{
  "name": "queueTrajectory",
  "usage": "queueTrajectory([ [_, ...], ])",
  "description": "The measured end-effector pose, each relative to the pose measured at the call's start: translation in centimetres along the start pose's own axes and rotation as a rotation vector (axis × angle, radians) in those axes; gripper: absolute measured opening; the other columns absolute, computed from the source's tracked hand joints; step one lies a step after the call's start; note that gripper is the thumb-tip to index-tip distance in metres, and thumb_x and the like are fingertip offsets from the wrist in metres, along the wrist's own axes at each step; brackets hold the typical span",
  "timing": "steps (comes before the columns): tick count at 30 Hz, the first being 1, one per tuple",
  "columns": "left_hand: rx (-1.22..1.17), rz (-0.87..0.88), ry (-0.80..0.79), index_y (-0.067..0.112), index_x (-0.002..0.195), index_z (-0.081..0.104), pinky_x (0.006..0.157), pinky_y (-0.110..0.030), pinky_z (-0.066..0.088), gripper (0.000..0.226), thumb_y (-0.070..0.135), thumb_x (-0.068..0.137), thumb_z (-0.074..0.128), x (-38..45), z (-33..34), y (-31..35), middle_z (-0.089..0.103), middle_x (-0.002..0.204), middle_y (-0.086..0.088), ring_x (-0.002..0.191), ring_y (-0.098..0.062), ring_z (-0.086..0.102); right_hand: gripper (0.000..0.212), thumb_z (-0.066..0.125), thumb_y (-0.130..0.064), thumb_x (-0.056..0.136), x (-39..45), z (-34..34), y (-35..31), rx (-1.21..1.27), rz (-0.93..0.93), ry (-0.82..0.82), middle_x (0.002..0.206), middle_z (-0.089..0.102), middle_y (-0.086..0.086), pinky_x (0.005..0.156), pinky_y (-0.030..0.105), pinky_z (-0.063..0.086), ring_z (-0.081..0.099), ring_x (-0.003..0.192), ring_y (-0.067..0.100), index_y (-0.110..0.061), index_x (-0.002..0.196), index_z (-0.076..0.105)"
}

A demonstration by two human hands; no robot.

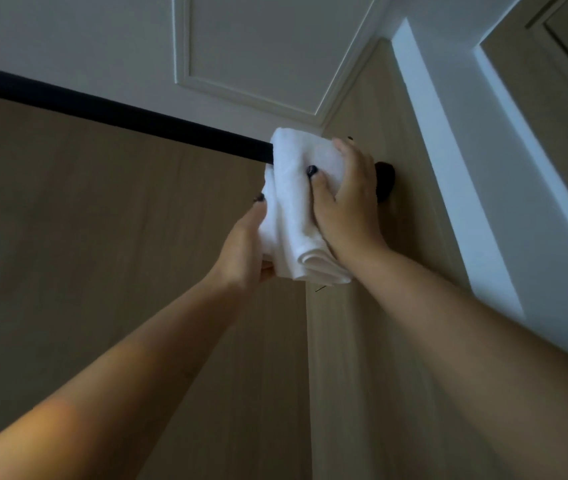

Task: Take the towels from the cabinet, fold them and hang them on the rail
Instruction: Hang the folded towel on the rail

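A folded white towel hangs over the right end of a black rail that runs across a wood-panelled recess. My left hand grips the towel's lower left edge, thumb up along the fold. My right hand lies over the towel's right side, thumb pressed into the front and fingers wrapped round behind it. The rail's round black end mount shows just behind my right hand. The part of the rail under the towel is hidden.
Wood panels form the back wall and the right side wall of the recess. Above is a white ceiling with raised moulding. A white door frame stands to the right.
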State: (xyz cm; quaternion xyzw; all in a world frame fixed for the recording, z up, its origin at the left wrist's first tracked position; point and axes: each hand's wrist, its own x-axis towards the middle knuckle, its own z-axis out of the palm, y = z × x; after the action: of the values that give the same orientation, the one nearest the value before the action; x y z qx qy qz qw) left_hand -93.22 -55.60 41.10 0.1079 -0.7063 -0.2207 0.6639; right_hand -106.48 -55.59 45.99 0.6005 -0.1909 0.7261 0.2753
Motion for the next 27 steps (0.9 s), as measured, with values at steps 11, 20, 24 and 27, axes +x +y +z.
queueTrajectory([
  [11, 0.353, -0.126, 0.115, 0.011, 0.133, 0.051, 0.088, -0.041, 0.056, 0.107, 0.074, 0.05, 0.076, 5.5, 1.6, 6.3, 0.066, 0.12, -0.004, 0.099, -0.024, 0.068, 0.029, 0.068, -0.044, 0.085, -2.4, -0.3, 0.5, 0.368, 0.519, 0.07, 0.09, 0.069, 0.004, 0.079, 0.042, 0.056, 0.065, 0.083, 0.02, -0.017, 0.097, 0.065],
  [20, 0.11, -0.098, 0.111, 0.013, 0.128, 0.058, 0.091, -0.046, 0.056, 0.099, 0.083, 0.058, 0.061, 6.7, 2.1, 3.6, 0.07, 0.116, -0.01, 0.097, -0.029, 0.072, 0.022, 0.071, -0.031, 0.087, -3.7, -3.1, 0.4, 0.549, 0.663, -0.013, 0.092, 0.072, 0.009, 0.078, 0.043, 0.058, 0.07, 0.086, 0.028, -0.011, 0.094, 0.067],
  [24, -0.077, -0.032, 0.004, 0.014, 0.102, 0.066, 0.068, -0.033, 0.06, 0.06, 0.059, 0.102, 0.027, 6.0, 2.4, 2.9, 0.076, 0.084, -0.006, 0.08, -0.019, 0.074, 0.021, 0.068, -0.03, 0.089, -2.0, -3.4, -0.1, 0.509, 0.59, 0.04, 0.093, 0.071, 0.003, 0.08, 0.042, 0.059, 0.069, 0.085, 0.021, -0.013, 0.101, 0.068],
  [27, -0.108, -0.031, 0.019, 0.014, 0.089, 0.066, 0.056, -0.027, 0.055, 0.054, 0.054, 0.103, 0.033, 5.7, 2.9, 2.1, 0.073, 0.067, -0.003, 0.065, -0.017, 0.072, 0.022, 0.068, -0.031, 0.087, -0.5, -2.8, -0.1, 0.418, 0.538, 0.078, 0.093, 0.071, 0.003, 0.079, 0.041, 0.059, 0.069, 0.086, 0.023, -0.012, 0.098, 0.068],
])
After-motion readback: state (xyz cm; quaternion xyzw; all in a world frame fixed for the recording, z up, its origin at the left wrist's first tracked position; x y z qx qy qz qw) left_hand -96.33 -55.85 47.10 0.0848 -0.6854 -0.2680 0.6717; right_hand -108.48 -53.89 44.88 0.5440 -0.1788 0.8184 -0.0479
